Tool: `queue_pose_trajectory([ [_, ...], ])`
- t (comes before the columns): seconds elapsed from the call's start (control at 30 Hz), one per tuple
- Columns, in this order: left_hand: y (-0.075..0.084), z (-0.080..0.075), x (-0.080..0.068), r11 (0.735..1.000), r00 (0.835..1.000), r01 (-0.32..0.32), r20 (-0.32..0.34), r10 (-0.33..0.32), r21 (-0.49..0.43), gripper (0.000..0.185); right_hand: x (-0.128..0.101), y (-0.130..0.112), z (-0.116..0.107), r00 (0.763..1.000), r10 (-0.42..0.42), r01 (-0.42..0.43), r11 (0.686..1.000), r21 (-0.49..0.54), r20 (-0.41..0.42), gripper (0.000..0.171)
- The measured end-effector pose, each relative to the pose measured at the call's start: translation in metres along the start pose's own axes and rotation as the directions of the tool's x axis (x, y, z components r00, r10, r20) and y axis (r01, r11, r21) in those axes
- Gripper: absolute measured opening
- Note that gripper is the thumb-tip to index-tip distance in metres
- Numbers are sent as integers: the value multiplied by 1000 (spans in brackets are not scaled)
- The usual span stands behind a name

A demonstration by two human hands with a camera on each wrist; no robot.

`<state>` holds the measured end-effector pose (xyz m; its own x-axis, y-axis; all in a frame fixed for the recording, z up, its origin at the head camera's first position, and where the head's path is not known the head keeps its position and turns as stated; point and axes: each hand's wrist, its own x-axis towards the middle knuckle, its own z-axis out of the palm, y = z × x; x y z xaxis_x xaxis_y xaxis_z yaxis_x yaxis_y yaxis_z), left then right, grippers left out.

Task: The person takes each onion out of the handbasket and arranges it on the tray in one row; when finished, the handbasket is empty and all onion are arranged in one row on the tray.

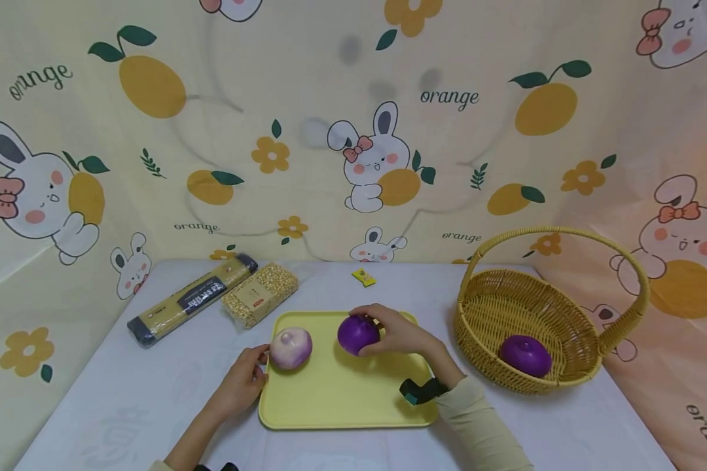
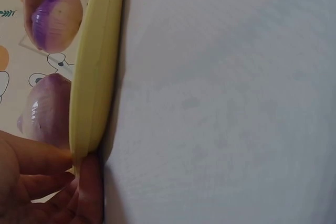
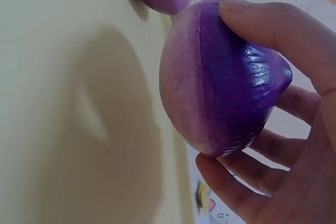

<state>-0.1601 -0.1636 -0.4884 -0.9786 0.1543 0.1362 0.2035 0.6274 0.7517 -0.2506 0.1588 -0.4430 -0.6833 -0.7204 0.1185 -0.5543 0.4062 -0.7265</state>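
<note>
My right hand (image 1: pixel 402 332) grips a purple onion (image 1: pixel 357 336) with thumb and fingers around its sides. In the right wrist view this onion (image 3: pixel 226 85) is deep purple at the pointed end and paler at the other, and it hangs above the tray's surface, casting a shadow. A pale purple-and-white onion (image 1: pixel 291 348) sits at the left of the yellow tray (image 1: pixel 342 402). Beside it, my left hand (image 1: pixel 243 381) pinches the tray's left edge; in the left wrist view its fingers (image 2: pixel 92 187) lie above and below the rim.
To the right stands a wicker basket (image 1: pixel 468 350) with a tall handle, holding another purple onion (image 1: pixel 525 356). A long noodle pack (image 1: pixel 191 301) and a bag of yellow kernels (image 1: pixel 261 294) lie at the back left. Behind the tray is a small yellow packet (image 1: pixel 363 277).
</note>
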Motion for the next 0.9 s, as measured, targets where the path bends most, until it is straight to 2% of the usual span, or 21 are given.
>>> queue_pose_trajectory([
  [0.2, 0, -1, 0, 1000, 1000, 20, 21, -19, -23, 49, 3, 4, 9, 1000, 1, 0, 999, -35, 20, 69],
  [0.4, -2, 0, 1, 1000, 1000, 13, 19, -13, -22, 49, 7, 1, 15, 999, -17, 20, 998, -55, 47, 69],
  [0.7, -2, 0, 1, 1000, 1000, 6, 13, -7, 15, 48, 10, 0, 23, 998, 4, 3, 996, -88, 70, 71],
  [0.9, -1, -1, 0, 1000, 1000, 6, 16, -6, -4, 48, 11, -2, 24, 997, 14, -7, 996, -90, 79, 71],
])
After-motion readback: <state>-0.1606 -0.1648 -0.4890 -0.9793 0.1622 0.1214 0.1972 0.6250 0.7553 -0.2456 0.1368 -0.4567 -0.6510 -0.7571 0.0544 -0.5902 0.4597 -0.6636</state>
